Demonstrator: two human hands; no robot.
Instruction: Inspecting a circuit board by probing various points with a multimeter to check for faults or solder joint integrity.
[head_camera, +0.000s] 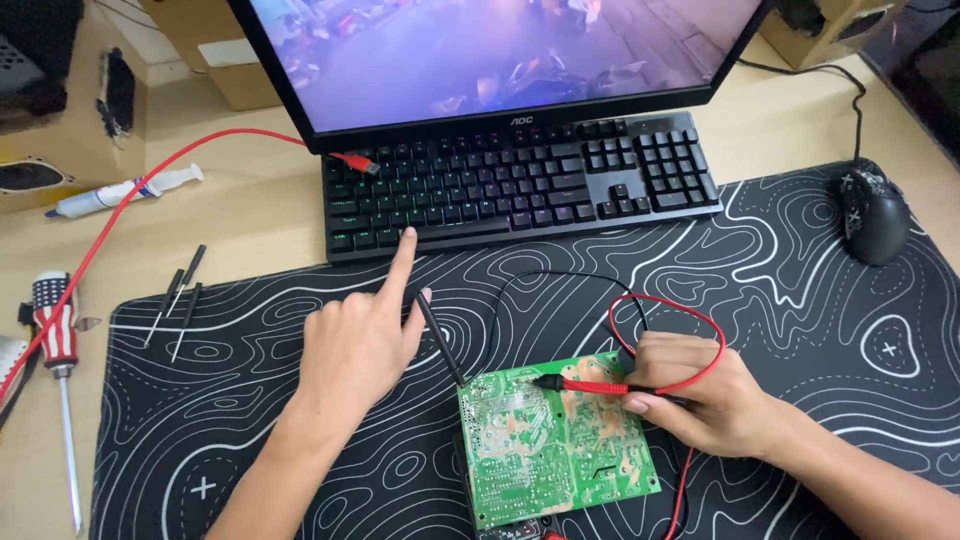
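Green circuit board (556, 446) lies solder side up near the front edge of the black patterned mat (800, 290) on the desk (250, 215), and probing it looks to be the step in hand. The right hand (690, 392) pinches the red probe (583, 385), its tip resting on the board's upper middle. The left hand (355, 340) holds the black probe (441, 340) between its lower fingers, tip at the board's upper left corner, while its forefinger stretches out to touch the keyboard (520, 180) at its front edge. A next move would, I judge, call for steady tips on small solder points. Red lead (668, 335) loops just above the right hand and could snag. Open mat lies to the left and right; a screwdriver (58, 370) sits well apart.
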